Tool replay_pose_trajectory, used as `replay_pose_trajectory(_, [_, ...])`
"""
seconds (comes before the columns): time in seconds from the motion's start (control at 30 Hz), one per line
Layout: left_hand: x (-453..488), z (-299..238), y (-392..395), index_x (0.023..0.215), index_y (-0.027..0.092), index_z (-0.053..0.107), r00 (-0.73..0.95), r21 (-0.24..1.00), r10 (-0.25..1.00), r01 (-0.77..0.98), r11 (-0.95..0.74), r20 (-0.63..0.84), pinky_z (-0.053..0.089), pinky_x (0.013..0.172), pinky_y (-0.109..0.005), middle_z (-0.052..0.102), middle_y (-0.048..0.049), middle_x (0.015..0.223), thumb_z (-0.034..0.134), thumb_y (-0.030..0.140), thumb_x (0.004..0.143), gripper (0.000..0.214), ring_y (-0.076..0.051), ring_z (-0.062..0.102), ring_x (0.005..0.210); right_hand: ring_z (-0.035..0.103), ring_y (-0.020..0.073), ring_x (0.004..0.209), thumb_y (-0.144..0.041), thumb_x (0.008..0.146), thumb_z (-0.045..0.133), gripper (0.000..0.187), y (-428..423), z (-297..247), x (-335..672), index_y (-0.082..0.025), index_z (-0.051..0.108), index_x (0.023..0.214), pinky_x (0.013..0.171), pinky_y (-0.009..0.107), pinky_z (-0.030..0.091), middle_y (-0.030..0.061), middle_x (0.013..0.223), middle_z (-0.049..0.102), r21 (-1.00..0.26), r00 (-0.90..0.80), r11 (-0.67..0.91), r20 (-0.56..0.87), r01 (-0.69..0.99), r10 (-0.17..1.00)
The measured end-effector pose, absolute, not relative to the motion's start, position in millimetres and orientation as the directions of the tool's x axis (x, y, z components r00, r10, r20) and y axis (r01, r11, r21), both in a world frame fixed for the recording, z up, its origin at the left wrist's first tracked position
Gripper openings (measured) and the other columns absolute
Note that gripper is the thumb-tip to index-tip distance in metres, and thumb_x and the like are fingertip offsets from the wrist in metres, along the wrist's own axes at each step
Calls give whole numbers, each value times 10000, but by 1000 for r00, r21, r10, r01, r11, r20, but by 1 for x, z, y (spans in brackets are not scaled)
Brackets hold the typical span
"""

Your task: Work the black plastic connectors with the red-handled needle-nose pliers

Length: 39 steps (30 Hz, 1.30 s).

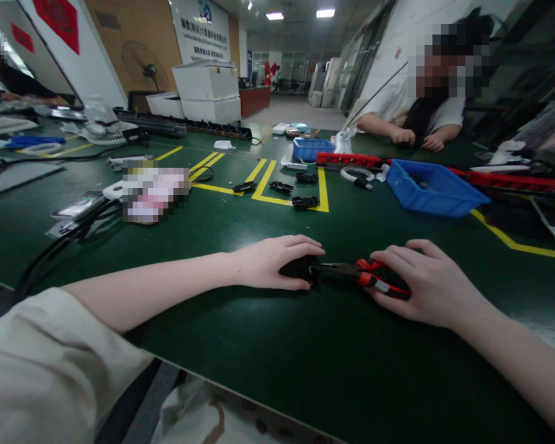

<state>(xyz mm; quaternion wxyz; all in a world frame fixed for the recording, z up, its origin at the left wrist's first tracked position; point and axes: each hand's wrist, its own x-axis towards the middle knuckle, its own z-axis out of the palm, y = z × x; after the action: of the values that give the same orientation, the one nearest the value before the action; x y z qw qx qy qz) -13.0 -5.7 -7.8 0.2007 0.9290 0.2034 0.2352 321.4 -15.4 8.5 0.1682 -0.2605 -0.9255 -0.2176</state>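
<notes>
Near the front of the green table, my left hand [277,264] grips a small black part [300,269] between thumb and fingers; most of it is hidden in the hand. In my right hand [425,280] is a pair of needle-nose pliers [367,276] with red and black handles. Their jaws point left and meet the black part's right side; whether they clamp it I cannot tell. Beyond my hands, several similar black parts [306,202] lie on the table at the yellow tape marks.
A blue bin [435,191] stands at the right, with a smaller blue basket [312,149] farther back. A pink blurred object [155,197] and black cables [69,240] lie at the left. Across the table sits a person [411,111], near a long red strip [349,159].
</notes>
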Motion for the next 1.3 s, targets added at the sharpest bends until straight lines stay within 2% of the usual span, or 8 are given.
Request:
replay_pose_trajectory(0.1, [-12, -8, -5, 1491, 149, 538, 807, 435, 479, 314, -844, 346, 479, 1196, -510, 541, -219, 1573, 741, 383, 953, 621, -319, 557, 1447, 677, 229, 759, -415, 946, 592, 331, -15, 9, 322, -146, 665, 1125, 836, 423, 475, 115, 953, 763, 361, -816, 751, 415, 553, 401])
replay_pose_trajectory(0.33, [-11, -8, -3, 1444, 123, 619, 833, 394, 457, 324, -860, 312, 469, 1215, -489, 573, -204, 1560, 746, 378, 962, 560, -293, 574, 1427, 679, 233, 754, -393, 955, 578, 330, -15, 10, 322, -119, 659, 1121, 814, 416, 475, 130, 944, 757, 430, -835, 732, 415, 529, 361])
replay_pose_trajectory(0.5, [-11, -7, -2, 1461, 126, 613, 837, 390, 447, 315, -865, 315, 371, 1295, -516, 593, -182, 1548, 754, 361, 957, 573, -305, 486, 1526, 703, 269, 805, -440, 921, 613, 332, -12, 5, 325, -211, 670, 1154, 828, 461, 477, 112, 988, 775, 342, -800, 749, 442, 568, 405])
replay_pose_trajectory(0.73, [-12, -9, -2, 1489, 84, 582, 835, 457, 483, 332, -825, 264, 413, 1279, -419, 519, -208, 1608, 700, 393, 993, 596, -272, 513, 1510, 719, 276, 827, -408, 917, 657, 312, -14, 5, 322, -201, 651, 1151, 888, 495, 480, 97, 972, 776, 265, -760, 759, 495, 594, 422])
replay_pose_trajectory(0.93, [-13, -9, -3, 1477, 109, 597, 821, 484, 503, 335, -808, 272, 450, 1251, -440, 538, -209, 1592, 741, 359, 964, 589, -281, 541, 1485, 725, 301, 845, -431, 898, 654, 315, -14, 2, 321, -247, 671, 1153, 946, 556, 478, 83, 980, 774, 177, -729, 771, 506, 611, 461])
replay_pose_trajectory(1.07, [-13, -8, -4, 1463, 88, 602, 820, 470, 499, 337, -816, 280, 474, 1229, -441, 542, -226, 1582, 742, 364, 963, 588, -286, 564, 1463, 721, 312, 882, -408, 885, 680, 323, -13, 1, 322, -239, 675, 1159, 1011, 589, 471, 95, 984, 766, 233, -741, 765, 522, 601, 423])
replay_pose_trajectory(1.2, [-13, -8, -3, 1452, 110, 612, 817, 455, 497, 339, -824, 291, 478, 1223, -441, 561, -218, 1568, 752, 383, 956, 583, -286, 574, 1454, 717, 316, 952, -402, 910, 655, 307, -15, 3, 323, -239, 670, 1170, 1058, 601, 461, 100, 1016, 770, 340, -760, 712, 499, 614, 417])
replay_pose_trajectory(1.3, [-13, -7, -3, 1441, 128, 619, 818, 443, 503, 355, -823, 278, 479, 1217, -423, 570, -199, 1567, 759, 418, 949, 588, -280, 579, 1450, 715, 327, 976, -396, 907, 661, 305, -16, 4, 322, -236, 685, 1166, 1064, 612, 458, 109, 1028, 774, 366, -763, 698, 499, 615, 411])
